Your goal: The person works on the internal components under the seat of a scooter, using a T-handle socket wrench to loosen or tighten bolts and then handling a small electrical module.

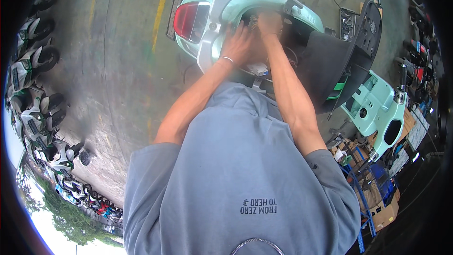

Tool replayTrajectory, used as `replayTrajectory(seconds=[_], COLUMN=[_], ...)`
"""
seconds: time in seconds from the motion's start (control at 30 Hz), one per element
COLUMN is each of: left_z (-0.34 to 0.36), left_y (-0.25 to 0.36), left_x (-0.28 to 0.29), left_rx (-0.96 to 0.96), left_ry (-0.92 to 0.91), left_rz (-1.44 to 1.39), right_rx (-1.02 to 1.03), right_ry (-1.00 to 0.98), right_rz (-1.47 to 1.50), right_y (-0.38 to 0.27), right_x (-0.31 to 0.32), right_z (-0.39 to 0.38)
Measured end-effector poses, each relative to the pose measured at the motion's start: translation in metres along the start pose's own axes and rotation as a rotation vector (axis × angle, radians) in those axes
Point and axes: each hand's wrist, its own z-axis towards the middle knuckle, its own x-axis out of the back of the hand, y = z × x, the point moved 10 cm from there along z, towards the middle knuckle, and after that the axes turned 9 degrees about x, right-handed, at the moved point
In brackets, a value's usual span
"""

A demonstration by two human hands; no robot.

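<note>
A mint-green scooter (309,16) stands before me, with a red tail light (188,21) at its left end and a grey grab rail (218,7) curving round its rear. Its black seat (325,59) is tipped up to the right, leaving a cavity exposed. My left hand (238,43) reaches to the cavity's left side, fingers stretched out and apart. Beside it, my right hand (270,24) is closed inside the opening, close to some wiring (253,21). Blur hides its fingertips and whatever they grip. A small white part (257,69) lies below the hands.
The scooter's front section with handlebars (377,104) extends to the right. Beyond the seat lies a tray of metal tools (348,23). Cardboard boxes (384,212) and a blue metal frame (363,208) stand at the lower right. Parked two-wheelers (35,66) line the left.
</note>
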Motion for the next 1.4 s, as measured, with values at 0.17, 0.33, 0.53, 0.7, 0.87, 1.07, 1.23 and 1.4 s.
replayTrajectory(seconds=[0.17,0.33,0.53,0.7,0.87,1.07,1.23,1.4], left_z=[-0.001,-0.002,0.0,-0.001,-0.001,0.0,0.0,-0.001], left_y=[-0.003,-0.007,-0.001,-0.003,-0.006,-0.002,-0.005,-0.005], left_x=[-0.004,-0.007,-0.002,0.0,0.001,0.01,0.013,0.017], left_rx=[-0.006,0.004,-0.013,-0.006,0.021,0.018,0.017,0.01], left_ry=[0.013,-0.001,0.008,-0.013,-0.03,-0.027,-0.036,-0.014], left_rz=[0.018,0.026,0.027,0.016,-0.018,-0.027,-0.054,-0.084], right_rx=[-0.022,-0.155,-0.033,-0.074,-0.214,-0.199,-0.192,-0.155], right_ry=[-0.069,-0.08,-0.128,-0.135,-0.085,0.029,0.053,0.037], right_rz=[-0.048,0.025,-0.079,0.047,0.122,0.067,0.349,0.39], right_y=[0.013,0.005,0.035,0.027,-0.006,-0.013,-0.021,-0.028], right_x=[-0.016,-0.011,-0.033,-0.031,-0.004,0.011,0.011,0.01], right_z=[0.009,0.005,0.029,0.023,0.006,0.001,-0.009,-0.009])
